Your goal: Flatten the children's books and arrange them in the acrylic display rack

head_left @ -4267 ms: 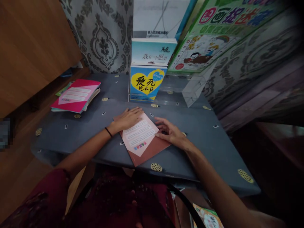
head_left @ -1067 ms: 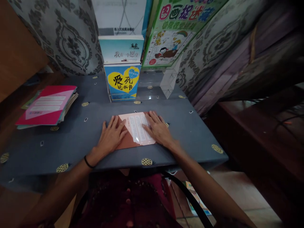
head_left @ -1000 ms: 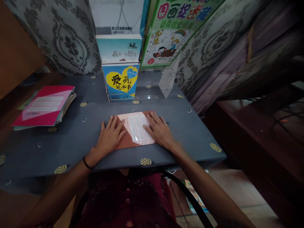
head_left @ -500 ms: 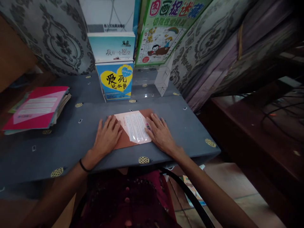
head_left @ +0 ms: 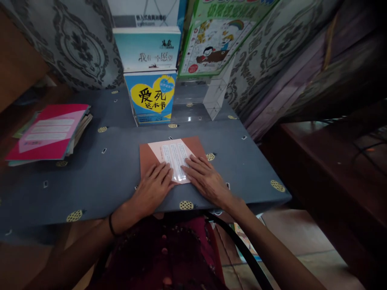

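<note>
A brown and pale pink book (head_left: 173,151) with columns of print on its cover lies flat on the cloth-covered table (head_left: 117,185). My left hand (head_left: 155,183) rests on its lower left part, palm down and fingers stretched out. On the lower right part lies my right hand (head_left: 205,177), also flat with its fingers extended. Neither hand grips the book; both lie on top of its cover, with the fingertips pointing inward and away from me.
A clear stand (head_left: 215,98) at the back holds a blue book with a yellow heart (head_left: 152,98), a teal book (head_left: 148,50) and a green picture book (head_left: 217,44). A stack topped by a pink book (head_left: 48,131) sits left. Dark wooden furniture (head_left: 326,169) stands right.
Both hands have slid closer together and toward me over the cover. The book's upper corners show more now. The view has shifted slightly.
</note>
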`<state>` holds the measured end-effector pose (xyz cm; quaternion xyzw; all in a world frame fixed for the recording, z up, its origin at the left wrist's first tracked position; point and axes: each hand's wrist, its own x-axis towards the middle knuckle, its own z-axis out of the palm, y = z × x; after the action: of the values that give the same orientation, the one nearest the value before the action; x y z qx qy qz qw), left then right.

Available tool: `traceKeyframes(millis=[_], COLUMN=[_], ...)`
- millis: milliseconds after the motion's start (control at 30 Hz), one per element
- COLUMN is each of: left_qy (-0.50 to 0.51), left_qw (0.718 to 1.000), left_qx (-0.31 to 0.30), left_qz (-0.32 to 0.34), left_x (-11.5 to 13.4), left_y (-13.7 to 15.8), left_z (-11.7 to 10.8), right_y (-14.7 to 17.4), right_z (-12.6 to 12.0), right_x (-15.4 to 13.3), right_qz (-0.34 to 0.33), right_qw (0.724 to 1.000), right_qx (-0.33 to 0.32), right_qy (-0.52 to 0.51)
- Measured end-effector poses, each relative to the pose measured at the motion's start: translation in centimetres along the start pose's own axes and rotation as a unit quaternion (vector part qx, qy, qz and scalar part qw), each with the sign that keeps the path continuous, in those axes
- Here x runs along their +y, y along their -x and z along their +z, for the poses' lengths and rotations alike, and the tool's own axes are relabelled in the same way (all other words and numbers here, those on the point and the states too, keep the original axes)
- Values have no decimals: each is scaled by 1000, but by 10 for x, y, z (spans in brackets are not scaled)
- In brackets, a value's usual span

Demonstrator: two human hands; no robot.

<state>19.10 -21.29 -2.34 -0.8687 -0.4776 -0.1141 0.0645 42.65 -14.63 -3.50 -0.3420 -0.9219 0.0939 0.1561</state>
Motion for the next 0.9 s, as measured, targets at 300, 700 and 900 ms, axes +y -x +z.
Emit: traceKeyframes(millis=[300, 700, 900], left_qy=[0, 30, 23], left_qw=[1000, 1000, 999], left_qx=[-13, 9, 46], left_qz=[9, 4, -5], left_x=[34, 30, 30], left_y=[42, 41, 40], left_z=[-1, -6, -2], right_y=[-60, -110, -125], right_z=[-8, 3, 15], right_x=[-68, -61, -49], right_qz=[-183, -197, -136], right_qw=[950, 937, 969], right_qx=[-124, -190, -133], right_qy=[-219, -216, -158])
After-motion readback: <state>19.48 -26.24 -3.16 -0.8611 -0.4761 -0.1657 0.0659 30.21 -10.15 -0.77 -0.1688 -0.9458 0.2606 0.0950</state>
